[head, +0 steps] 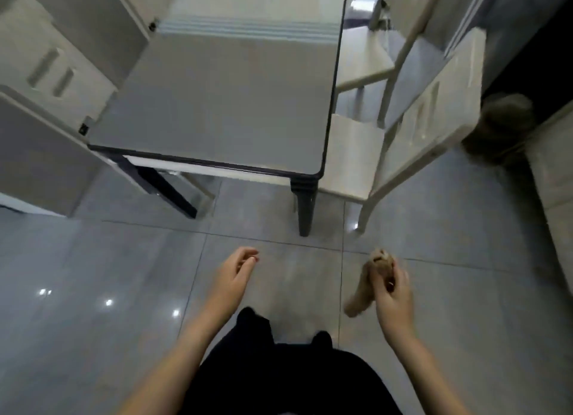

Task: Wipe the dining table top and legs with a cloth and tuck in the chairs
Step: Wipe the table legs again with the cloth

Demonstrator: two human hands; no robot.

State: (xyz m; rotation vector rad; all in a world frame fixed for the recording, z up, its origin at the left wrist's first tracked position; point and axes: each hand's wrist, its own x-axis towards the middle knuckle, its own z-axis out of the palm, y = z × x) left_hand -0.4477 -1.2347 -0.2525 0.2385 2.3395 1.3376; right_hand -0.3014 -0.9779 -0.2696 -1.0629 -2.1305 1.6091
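Right hand (395, 293) grips a bunched tan cloth (370, 282), left hand (237, 270) hangs loosely curled, holding nothing. The glass dining table (217, 104) sits ahead; its near right leg (305, 210) is closest to the cloth hand.

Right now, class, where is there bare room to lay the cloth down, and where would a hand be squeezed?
The table top is bare from near edge to far end. The floor before it is open. Crowded: its right edge, where a chair seat tucks under.
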